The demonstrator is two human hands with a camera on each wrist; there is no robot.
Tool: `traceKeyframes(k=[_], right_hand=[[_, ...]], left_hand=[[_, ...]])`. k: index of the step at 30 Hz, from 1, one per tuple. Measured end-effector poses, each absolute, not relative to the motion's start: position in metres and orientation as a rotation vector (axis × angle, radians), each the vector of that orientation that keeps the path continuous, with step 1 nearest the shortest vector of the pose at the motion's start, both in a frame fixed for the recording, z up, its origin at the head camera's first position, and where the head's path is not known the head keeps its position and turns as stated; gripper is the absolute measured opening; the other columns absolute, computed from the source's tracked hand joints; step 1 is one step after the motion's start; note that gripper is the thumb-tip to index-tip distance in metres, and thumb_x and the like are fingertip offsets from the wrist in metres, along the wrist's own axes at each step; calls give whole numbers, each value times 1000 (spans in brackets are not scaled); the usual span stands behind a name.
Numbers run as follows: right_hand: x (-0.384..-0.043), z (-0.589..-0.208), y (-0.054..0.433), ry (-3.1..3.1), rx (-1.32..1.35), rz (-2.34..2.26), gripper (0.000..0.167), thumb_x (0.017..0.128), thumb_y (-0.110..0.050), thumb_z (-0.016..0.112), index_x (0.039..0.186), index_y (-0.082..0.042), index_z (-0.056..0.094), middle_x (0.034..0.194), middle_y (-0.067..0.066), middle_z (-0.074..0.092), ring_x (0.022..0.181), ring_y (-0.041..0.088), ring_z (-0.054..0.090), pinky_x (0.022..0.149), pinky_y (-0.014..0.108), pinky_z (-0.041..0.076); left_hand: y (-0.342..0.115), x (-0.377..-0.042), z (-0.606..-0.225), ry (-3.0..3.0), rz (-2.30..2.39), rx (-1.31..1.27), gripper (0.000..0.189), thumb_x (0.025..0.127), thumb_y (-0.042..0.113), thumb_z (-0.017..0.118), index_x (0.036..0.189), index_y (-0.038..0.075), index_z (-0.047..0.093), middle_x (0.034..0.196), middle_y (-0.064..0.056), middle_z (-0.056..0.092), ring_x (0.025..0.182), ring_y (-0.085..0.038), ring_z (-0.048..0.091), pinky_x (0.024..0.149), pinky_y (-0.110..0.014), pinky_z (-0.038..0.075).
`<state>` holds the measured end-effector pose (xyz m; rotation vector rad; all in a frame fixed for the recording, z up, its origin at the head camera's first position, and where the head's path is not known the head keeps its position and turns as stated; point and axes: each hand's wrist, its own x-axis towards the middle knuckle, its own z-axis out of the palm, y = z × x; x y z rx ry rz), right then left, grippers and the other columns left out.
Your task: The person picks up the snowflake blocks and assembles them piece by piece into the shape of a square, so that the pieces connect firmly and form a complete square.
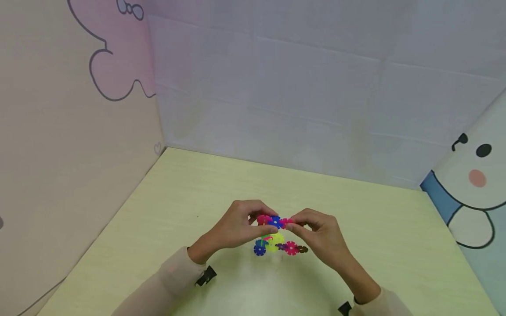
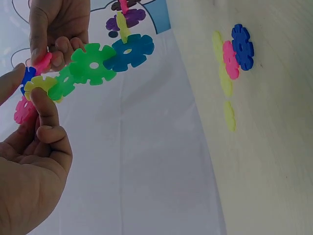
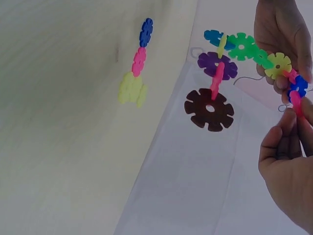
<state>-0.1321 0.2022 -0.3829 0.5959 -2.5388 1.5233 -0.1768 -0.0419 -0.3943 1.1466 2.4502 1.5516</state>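
A chain of interlocking plastic snowflake discs hangs between the two hands. My left hand (image 1: 237,224) grips its upper end, thumb and fingers near a yellow disc (image 3: 279,64) and a blue disc (image 1: 275,222). My right hand (image 1: 322,237) pinches a pink disc (image 3: 296,103) that touches the blue one. Two green discs (image 2: 93,65) lead to a teal disc (image 2: 128,52). Beyond them come a yellow, a purple disc (image 3: 217,65), a pink and a brown disc (image 3: 209,109) at the free end. The fingers partly hide the joint at the blue disc.
Loose discs lie on the pale table (image 1: 197,184) under the hands: a blue one (image 2: 242,47), a pink one (image 2: 231,59) and several yellow ones (image 3: 131,88). A white covered wall (image 1: 276,96) stands behind, with printed side panels left and right.
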Motion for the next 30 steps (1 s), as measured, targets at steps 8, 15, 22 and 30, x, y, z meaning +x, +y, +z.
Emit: traceKeyframes(k=[8,15,22,30], right_hand=[[-162,-397,222,-2813,461,1766,25,102,-30,66,118,-14,77,111,14,74,100,26,69,95,39,57],[-179,-447,222,-3114,591,1260,24,98,-26,72,113,-8,78,99,3,74,87,12,65,77,26,56],[-174,-455,203,-3173,620,910,24,84,-15,86,103,-4,80,87,0,67,78,10,58,67,20,51],[-173,-453,197,-3244,434,968,22,83,-12,86,101,-4,77,84,0,65,77,14,55,68,25,50]], left_hand=[[-59,-175,-392,2469,1516,1053,28,90,29,82,115,16,77,90,8,69,74,-8,53,63,-22,45],[-73,-172,-394,2466,1533,1015,26,90,30,81,112,17,77,87,7,69,73,-11,54,62,-22,45],[-73,-174,-395,2468,1529,1021,25,90,30,82,111,18,77,87,7,69,73,-10,53,62,-22,45],[-69,-171,-392,2463,1508,1014,25,89,28,82,111,17,77,87,8,69,74,-14,55,63,-21,44]])
